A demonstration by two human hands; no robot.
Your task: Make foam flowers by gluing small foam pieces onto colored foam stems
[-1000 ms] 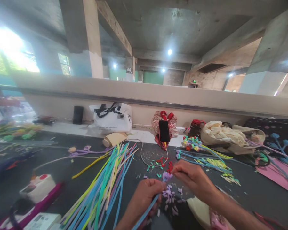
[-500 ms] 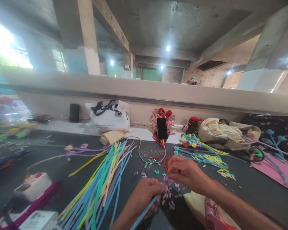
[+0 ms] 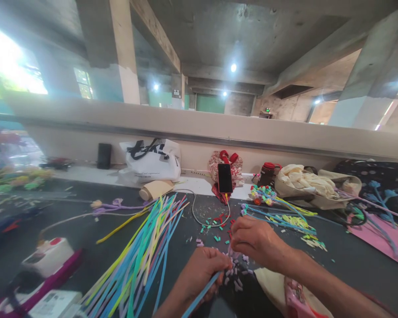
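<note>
My left hand (image 3: 204, 270) is closed around a blue chenille stem (image 3: 202, 292), which slants down toward the bottom edge. Just above its fingertips, my right hand (image 3: 257, 238) pinches at a small lilac piece (image 3: 232, 251) by the stem's upper end. The fingers cover most of that spot, so how the piece sits on the stem is hidden. Below and beside both hands lie short lilac cut pieces (image 3: 236, 282). A large spread of long coloured chenille stems (image 3: 142, 256) lies left of my left hand.
Red and green bits (image 3: 215, 223) are scattered beyond the hands. A phone (image 3: 224, 178) on a cable leans against a patterned bag. Finished-looking flower stems (image 3: 265, 194) lie at right, near a pink sheet (image 3: 378, 234). A white plastic bag (image 3: 152, 161) and a power strip (image 3: 49, 278) are at left.
My right hand has turned slightly, its fingers lower and closer to the left hand's fingertips, covering more of the lilac piece. The left hand keeps its hold on the blue stem.
</note>
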